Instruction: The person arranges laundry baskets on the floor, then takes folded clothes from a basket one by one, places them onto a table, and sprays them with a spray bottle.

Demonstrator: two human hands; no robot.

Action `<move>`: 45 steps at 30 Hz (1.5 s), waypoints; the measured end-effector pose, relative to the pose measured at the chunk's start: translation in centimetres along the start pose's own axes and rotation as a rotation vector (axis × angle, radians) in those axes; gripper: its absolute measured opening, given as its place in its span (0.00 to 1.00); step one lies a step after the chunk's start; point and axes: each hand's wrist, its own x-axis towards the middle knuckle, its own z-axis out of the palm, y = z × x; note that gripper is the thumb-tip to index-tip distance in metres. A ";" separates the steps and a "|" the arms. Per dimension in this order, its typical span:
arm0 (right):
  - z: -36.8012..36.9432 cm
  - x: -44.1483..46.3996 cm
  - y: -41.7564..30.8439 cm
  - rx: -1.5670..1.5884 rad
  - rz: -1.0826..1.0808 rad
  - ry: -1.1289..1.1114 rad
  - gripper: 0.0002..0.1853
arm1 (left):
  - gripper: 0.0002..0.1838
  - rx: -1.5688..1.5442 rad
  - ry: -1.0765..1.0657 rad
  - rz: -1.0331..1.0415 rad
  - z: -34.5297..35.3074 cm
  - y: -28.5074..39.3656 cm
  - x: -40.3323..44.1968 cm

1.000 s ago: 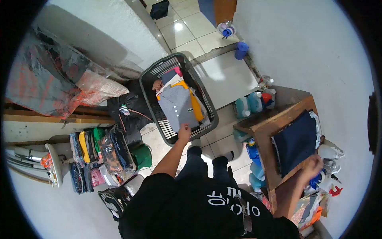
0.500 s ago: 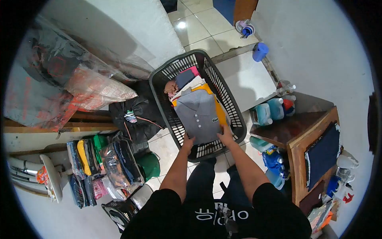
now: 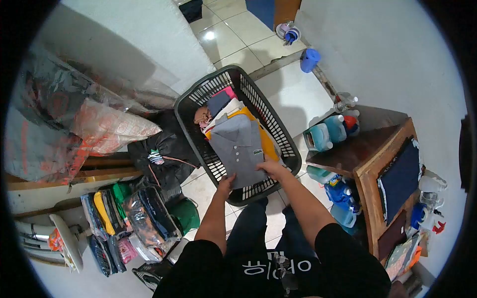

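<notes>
A folded grey polo shirt (image 3: 237, 144) with a buttoned placket and a small chest emblem lies on top of other clothes in a black laundry basket (image 3: 199, 149). My left hand (image 3: 226, 183) grips the shirt's lower left edge, fingers partly hidden. At the lower right edge, my right hand (image 3: 271, 167) holds the shirt with its thumb on top. A yellow garment (image 3: 268, 141) shows beneath the shirt. Beyond it are a white garment (image 3: 229, 108), a dark blue folded piece (image 3: 217, 103) and a crumpled brownish-pink cloth (image 3: 202, 115).
Right of the basket stands a wooden shelf (image 3: 365, 169) with detergent bottles (image 3: 335, 128). Black bags (image 3: 161, 144) and packed clothes (image 3: 151, 211) are at the left, by a green bucket (image 3: 186, 216). A blue cup (image 3: 310, 60) sits by the far wall.
The view has shifted, so the basket appears slightly further left. My right hand has come inward over the grey shirt's corner, and the shirt's lower edge looks narrower and a little bent.
</notes>
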 end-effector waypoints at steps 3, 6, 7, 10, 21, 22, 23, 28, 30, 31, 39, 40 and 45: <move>1.1 -2.8 -2.5 -0.061 -0.014 -0.069 0.35 | 0.33 -0.236 -0.251 -0.015 -2.0 1.1 -2.1; 1.8 -9.3 -4.4 0.183 -0.060 -0.205 0.33 | 0.33 -0.271 -0.352 -0.061 -0.6 5.6 -10.2; 1.6 -11.7 -4.6 0.221 -0.040 -0.220 0.33 | 0.32 -0.253 -0.359 -0.080 0.4 6.8 -12.8; -0.2 -19.4 -4.2 0.329 -0.008 -0.214 0.32 | 0.31 -0.098 -0.330 -0.120 4.9 9.5 -20.1; -11.4 -48.4 -2.3 0.558 -0.412 0.146 0.37 | 0.37 0.483 -0.677 -0.012 32.2 13.1 -36.1; -12.6 -50.5 -2.2 0.553 -0.471 0.177 0.38 | 0.37 0.523 -0.770 0.049 34.9 12.7 -36.9; -13.6 -52.6 -2.1 0.549 -0.525 0.208 0.38 | 0.36 0.547 -0.811 0.057 37.4 12.4 -37.5; -18.1 -59.7 -1.0 0.648 -0.654 0.489 0.38 | 0.35 0.636 -0.985 0.073 48.7 8.8 -39.2; -20.6 -61.4 0.5 0.680 -0.654 0.564 0.37 | 0.34 0.687 -1.028 0.093 52.7 6.9 -39.6; -21.7 -62.1 1.2 0.692 -0.651 0.598 0.36 | 0.34 0.708 -1.047 0.105 54.4 5.9 -39.7; -27.5 -68.0 6.4 0.773 -0.767 0.817 0.31 | 0.38 0.779 -1.303 0.025 64.3 -2.0 -42.0; -27.6 -69.1 6.6 0.777 -0.736 0.872 0.32 | 0.38 0.780 -1.346 0.022 65.1 -3.0 -42.4; -29.3 -71.7 10.9 0.731 -0.710 1.071 0.32 | 0.39 0.833 -1.461 0.039 68.1 -8.6 -42.9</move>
